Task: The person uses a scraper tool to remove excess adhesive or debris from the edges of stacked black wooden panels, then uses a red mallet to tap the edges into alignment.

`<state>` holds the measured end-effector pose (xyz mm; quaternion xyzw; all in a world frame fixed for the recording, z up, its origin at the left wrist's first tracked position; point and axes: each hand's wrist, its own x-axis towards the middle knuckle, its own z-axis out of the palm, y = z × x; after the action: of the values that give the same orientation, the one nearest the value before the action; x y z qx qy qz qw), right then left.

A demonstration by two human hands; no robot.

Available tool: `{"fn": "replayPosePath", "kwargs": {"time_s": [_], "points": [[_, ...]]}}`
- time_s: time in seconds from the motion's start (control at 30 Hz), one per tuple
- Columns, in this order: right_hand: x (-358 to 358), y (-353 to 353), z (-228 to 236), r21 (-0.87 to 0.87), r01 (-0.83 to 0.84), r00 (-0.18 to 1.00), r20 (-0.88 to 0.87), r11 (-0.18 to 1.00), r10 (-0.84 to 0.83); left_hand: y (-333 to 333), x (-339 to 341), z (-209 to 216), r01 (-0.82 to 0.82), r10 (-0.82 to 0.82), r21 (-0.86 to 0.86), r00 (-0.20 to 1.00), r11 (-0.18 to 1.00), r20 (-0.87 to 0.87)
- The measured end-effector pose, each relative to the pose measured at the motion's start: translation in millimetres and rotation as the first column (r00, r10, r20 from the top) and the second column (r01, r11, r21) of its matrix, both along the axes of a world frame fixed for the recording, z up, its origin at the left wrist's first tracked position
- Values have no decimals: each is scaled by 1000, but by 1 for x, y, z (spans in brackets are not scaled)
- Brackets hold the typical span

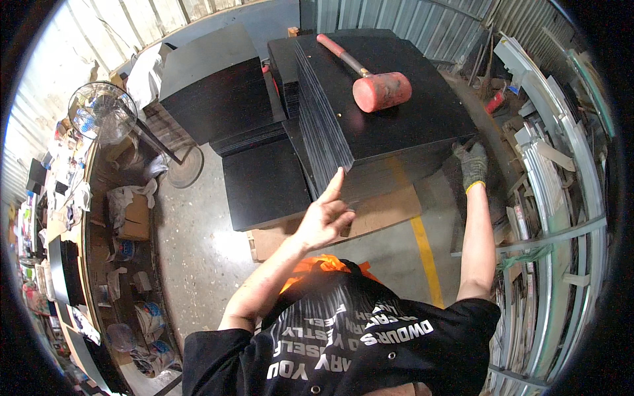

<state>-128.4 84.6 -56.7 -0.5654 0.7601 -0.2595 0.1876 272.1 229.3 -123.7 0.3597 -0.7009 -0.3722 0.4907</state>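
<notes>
The left hand (322,221), index extended, others curled, is at the black stack's (406,135) near corner; the gloved right hand (471,165), grip unclear, at its right corner; a red mallet (382,92) lies atop it.

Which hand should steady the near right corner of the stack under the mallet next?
Probably your right hand: it's gloved and at that corner of the stack, while your left hand is by the left one.

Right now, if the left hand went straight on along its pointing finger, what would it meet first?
The left hand would probably meet the near corner of the black stack under the red mallet, though whether its fingertip touches is unclear.
</notes>
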Motion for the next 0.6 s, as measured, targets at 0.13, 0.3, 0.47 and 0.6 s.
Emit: {"fn": "replayPosePath", "kwargs": {"time_s": [0.13,0.3,0.47,0.6], "points": [[50,17,49,-751,-87,950,-260,654,-172,-17,31,15,-67,168,336,945,940,-282],[157,-8,118,-708,-471,881,-342,526,327,-40,51,53,-133,275,330,859,934,-432],[255,-73,165,113,-819,336,-701,563,629,-43,89,57,-238,346,283,831,929,-436],[291,-111,159,482,-610,210,-667,629,715,-34,123,54,-316,453,344,762,884,-463]]}}
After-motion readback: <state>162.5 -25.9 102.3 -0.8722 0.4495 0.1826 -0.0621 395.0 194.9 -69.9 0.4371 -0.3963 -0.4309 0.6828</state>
